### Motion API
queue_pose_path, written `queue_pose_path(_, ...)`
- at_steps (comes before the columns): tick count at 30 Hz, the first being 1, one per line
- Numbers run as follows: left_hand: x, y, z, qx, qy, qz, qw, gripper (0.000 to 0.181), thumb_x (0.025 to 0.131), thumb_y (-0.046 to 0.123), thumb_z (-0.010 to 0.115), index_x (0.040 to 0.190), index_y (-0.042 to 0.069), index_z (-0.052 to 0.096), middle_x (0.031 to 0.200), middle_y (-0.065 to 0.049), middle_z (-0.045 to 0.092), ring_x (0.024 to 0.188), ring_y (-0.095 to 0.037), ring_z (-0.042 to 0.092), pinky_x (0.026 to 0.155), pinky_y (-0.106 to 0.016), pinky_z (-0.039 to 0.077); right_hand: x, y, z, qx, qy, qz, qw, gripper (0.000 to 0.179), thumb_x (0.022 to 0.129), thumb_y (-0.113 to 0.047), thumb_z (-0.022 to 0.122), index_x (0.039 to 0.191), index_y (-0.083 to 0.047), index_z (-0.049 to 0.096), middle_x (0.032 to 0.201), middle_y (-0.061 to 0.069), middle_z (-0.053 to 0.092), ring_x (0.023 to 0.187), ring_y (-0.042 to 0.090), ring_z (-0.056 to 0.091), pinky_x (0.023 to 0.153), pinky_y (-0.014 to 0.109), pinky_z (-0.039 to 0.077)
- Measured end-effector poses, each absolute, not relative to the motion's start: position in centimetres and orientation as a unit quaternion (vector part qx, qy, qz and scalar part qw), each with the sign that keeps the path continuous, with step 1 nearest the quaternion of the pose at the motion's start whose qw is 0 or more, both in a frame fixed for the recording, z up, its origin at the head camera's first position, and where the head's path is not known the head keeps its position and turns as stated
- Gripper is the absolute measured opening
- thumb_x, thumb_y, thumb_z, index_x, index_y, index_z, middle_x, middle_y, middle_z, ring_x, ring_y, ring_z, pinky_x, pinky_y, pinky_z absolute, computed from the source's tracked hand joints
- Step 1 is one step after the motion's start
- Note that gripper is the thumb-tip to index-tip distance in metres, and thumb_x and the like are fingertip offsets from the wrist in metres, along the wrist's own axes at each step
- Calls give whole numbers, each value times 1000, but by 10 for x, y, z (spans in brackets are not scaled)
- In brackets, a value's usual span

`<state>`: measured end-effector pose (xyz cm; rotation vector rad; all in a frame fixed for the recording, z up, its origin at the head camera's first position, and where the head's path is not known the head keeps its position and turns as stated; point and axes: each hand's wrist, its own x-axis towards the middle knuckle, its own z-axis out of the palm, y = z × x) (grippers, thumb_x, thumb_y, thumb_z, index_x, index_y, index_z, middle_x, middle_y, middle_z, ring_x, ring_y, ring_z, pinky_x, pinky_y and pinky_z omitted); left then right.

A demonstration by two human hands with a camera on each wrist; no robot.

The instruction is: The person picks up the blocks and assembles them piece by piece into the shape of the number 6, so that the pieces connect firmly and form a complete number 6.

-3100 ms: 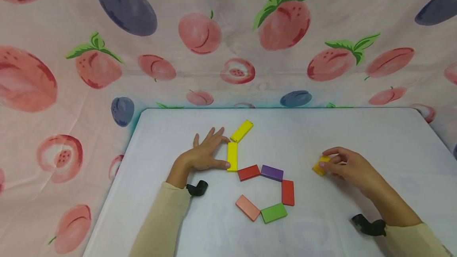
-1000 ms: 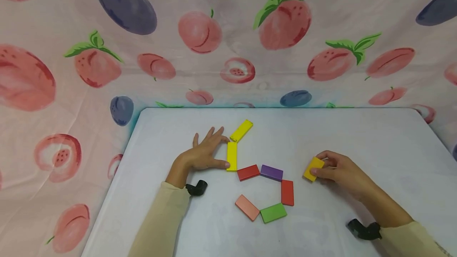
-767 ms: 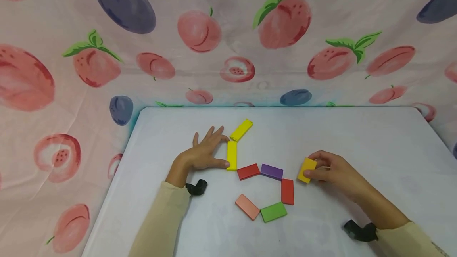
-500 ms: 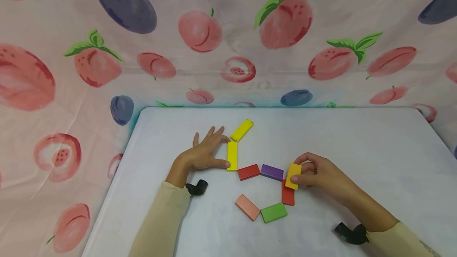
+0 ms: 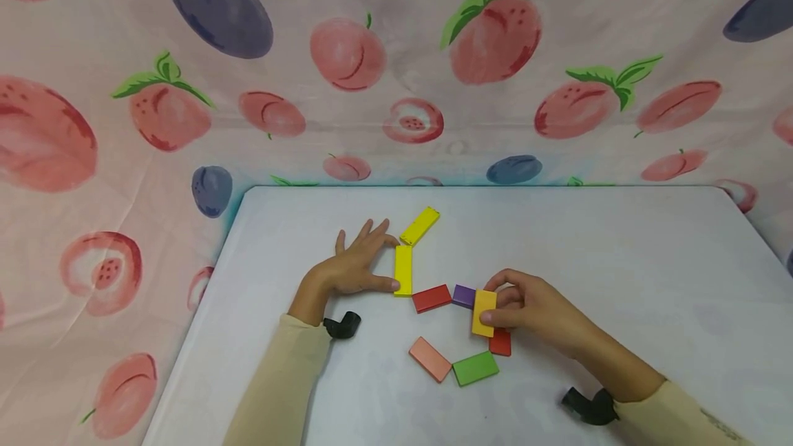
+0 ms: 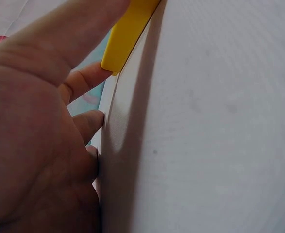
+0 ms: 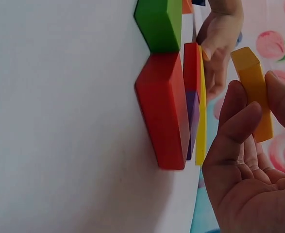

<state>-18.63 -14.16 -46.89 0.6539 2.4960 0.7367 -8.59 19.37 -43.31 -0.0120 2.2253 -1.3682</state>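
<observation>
My right hand (image 5: 526, 305) pinches an orange-yellow wooden block (image 5: 484, 313) between thumb and fingers. In the right wrist view this block (image 7: 253, 94) is held above the table. From the head it overlaps a purple block (image 5: 463, 296) and a red block (image 5: 500, 343). My left hand (image 5: 353, 267) holds a bright yellow block (image 5: 403, 270) lying on the table, thumb at its near end and index finger at its far end. Its other fingers are spread. A second bright yellow block (image 5: 420, 226) slants away from that far end.
A second red block (image 5: 431, 299) lies between the yellow and purple ones. Nearer me, a green block (image 5: 475, 368) and a salmon block (image 5: 430, 359) continue the curved row. All lie on a white table (image 5: 619, 239) backed by a fruit-print cloth (image 5: 279, 5).
My right hand has carried the orange-yellow block leftward, from right of the row to over the red and purple blocks. The left hand and the blocks on the table have stayed put.
</observation>
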Motion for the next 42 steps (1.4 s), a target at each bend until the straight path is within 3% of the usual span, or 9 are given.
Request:
queue_pose_path(16, -186, -141, -470, 237, 907, 265, 224, 76, 83, 55, 78, 146, 30, 44, 174, 3, 2, 160, -23, -13, 119, -65, -21, -83, 171, -435, -34, 812, -521, 260, 51, 84, -30, 85, 125, -11, 61, 95, 10, 66, 82, 24, 66, 71, 29, 57)
queue_pose_path(27, -187, -141, -470, 236, 906, 268, 227, 77, 83, 56, 78, 146, 29, 44, 174, 2, 2, 160, -23, -13, 119, -65, -21, -83, 143, -435, -37, 822, -501, 268, 53, 83, -33, 85, 125, -14, 60, 94, 5, 69, 82, 19, 65, 71, 27, 56)
queue_pose_path(35, -187, -141, -470, 243, 904, 270, 225, 77, 84, 57, 77, 147, 29, 43, 174, 2, 1, 160, -23, -14, 119, -65, -22, -83, 124, -442, -73, 828, -489, 264, 50, 86, -26, 83, 127, -14, 57, 95, 0, 72, 81, 15, 68, 79, 28, 58)
queue_pose_path(42, -187, -143, -470, 239, 904, 273, 225, 76, 83, 57, 78, 146, 30, 44, 174, 2, 2, 160, -23, -14, 119, -64, -22, -86, 108, -445, -85, 848, -466, 240, 49, 86, -28, 84, 124, -15, 56, 91, -6, 73, 80, 9, 71, 79, 29, 57)
